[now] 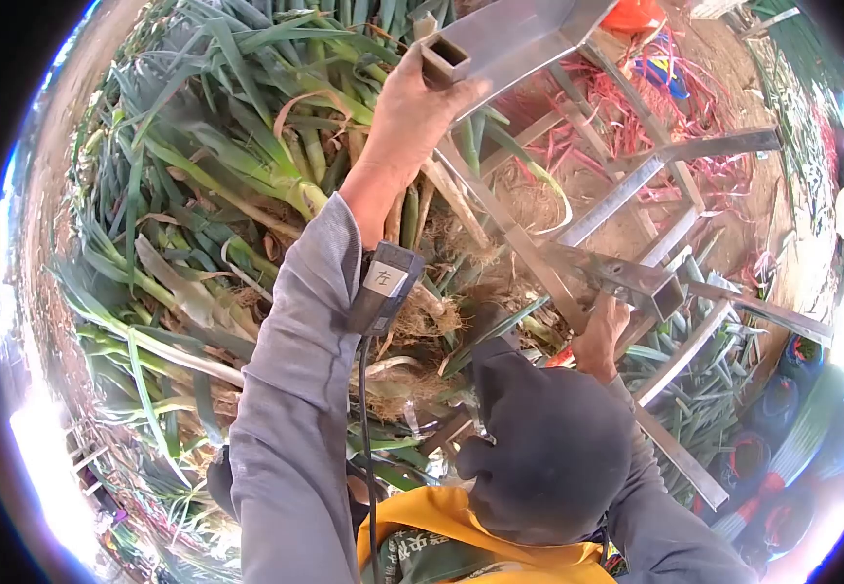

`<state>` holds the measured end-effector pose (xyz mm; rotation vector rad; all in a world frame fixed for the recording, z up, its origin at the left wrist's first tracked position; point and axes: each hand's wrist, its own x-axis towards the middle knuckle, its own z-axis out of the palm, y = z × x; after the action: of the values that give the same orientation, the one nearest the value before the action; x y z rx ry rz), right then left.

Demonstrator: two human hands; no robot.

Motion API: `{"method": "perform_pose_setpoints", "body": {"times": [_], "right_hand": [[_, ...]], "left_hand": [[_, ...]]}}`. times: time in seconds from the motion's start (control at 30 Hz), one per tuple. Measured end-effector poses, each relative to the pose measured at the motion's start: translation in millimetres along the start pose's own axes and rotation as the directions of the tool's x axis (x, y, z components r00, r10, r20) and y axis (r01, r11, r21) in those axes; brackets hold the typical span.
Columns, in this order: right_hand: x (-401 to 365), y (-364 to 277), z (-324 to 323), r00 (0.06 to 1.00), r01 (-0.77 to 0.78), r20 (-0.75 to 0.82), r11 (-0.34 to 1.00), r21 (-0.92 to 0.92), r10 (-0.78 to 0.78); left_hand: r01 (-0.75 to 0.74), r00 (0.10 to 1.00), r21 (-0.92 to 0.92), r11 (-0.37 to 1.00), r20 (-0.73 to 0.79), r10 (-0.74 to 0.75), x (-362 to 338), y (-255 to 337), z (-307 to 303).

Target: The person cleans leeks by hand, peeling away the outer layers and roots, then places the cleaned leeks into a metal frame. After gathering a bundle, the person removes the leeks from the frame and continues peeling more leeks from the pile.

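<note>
My left hand (412, 122) grips the open end of a square metal tube (446, 56), with the thumb on one side and fingers on the other. The tube belongs to a metal frame (538, 263) of bars, and a shiny metal trough (514, 44) adjoins it. My right hand (599, 336) is closed at the frame's lower part, against another square tube; its fingers are partly hidden. Leeks (247, 165) with long green leaves and rooty ends lie in a heap beside my left arm. A small black device with a label (385, 282) sits on my left wrist.
Pink-red plastic strips (675, 117) litter the soil beyond the frame, near an orange-red object (633, 16). Frame bars stick out to the right. More green leaves (680, 365) lie below them. A dark rounded shape (548, 438) blocks the lower middle. A cable (365, 428) hangs along my left arm.
</note>
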<state>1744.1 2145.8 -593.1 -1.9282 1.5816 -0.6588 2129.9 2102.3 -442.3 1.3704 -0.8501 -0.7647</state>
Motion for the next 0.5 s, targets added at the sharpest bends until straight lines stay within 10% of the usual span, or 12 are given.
{"method": "perform_pose_setpoints", "body": {"times": [0.1,0.2,0.33,0.5], "right_hand": [[3.8,14.9,17.0,0.969,0.114,-0.218,0.993,-0.015,-0.114],[15.8,-24.4,0.0,0.823,-0.498,0.174,0.540,0.678,0.541],[-16.3,-40.1,-14.1,0.914,-0.401,0.272,0.764,0.505,0.300],[-92.9,-31.7,-29.9,0.668,-0.473,0.725,0.848,0.240,0.168]], "left_hand": [[0.001,0.999,0.107,0.994,-0.035,0.003,-7.5,-4.0,-10.7],[0.119,0.987,0.013,0.993,-0.106,-0.117,-40.9,12.2,-36.7],[0.307,0.913,-0.175,0.936,-0.222,-0.341,-141.3,58.9,-67.4],[0.537,0.746,-0.208,0.818,-0.335,-0.575,-336.9,57.9,-89.3]]}}
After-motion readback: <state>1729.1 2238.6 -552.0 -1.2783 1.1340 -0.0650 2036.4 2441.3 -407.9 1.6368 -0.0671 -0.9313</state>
